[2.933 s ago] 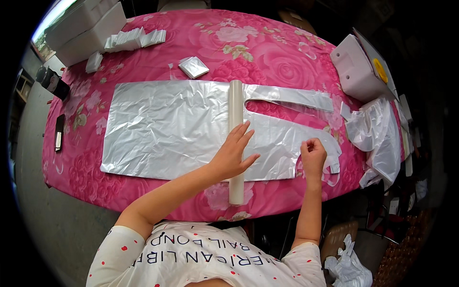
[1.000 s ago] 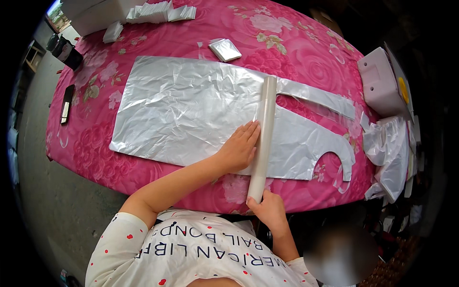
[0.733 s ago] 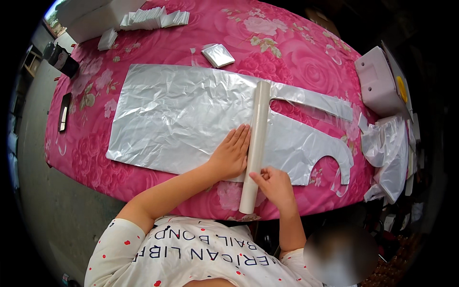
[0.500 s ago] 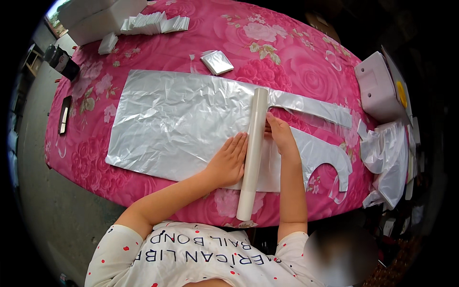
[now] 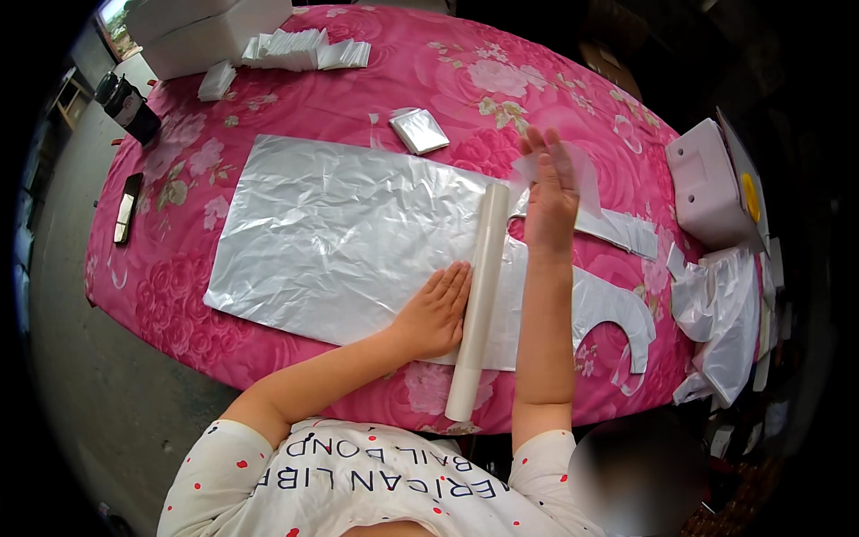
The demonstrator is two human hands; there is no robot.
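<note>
A stack of silvery-white plastic bags (image 5: 331, 242) lies flat on the table, with cut-out handle straps toward the right. Across it rests a long pale tube (image 5: 480, 304), its near end jutting past the table's front edge. My left hand (image 5: 438, 309) lies flat on the plastic, fingers outstretched, its edge against the tube's left side. To the right of the tube's far end, my right hand (image 5: 550, 192) is raised with fingers extended. A thin translucent sheet of film (image 5: 586, 179) stands up around those fingers; whether they pinch it is unclear.
A small folded white packet (image 5: 419, 131) sits beyond the bags. At back left are a white foam box (image 5: 206, 40), several folded packets (image 5: 304, 50) and a dark bottle (image 5: 128, 109). A phone-like object (image 5: 127, 208) is at left; a white box (image 5: 711, 183) and loose bags (image 5: 713, 304) at right.
My right hand has moved up and away from the tube's side, and a sheet of film has lifted around its fingers. My left hand stays flat beside the tube.
</note>
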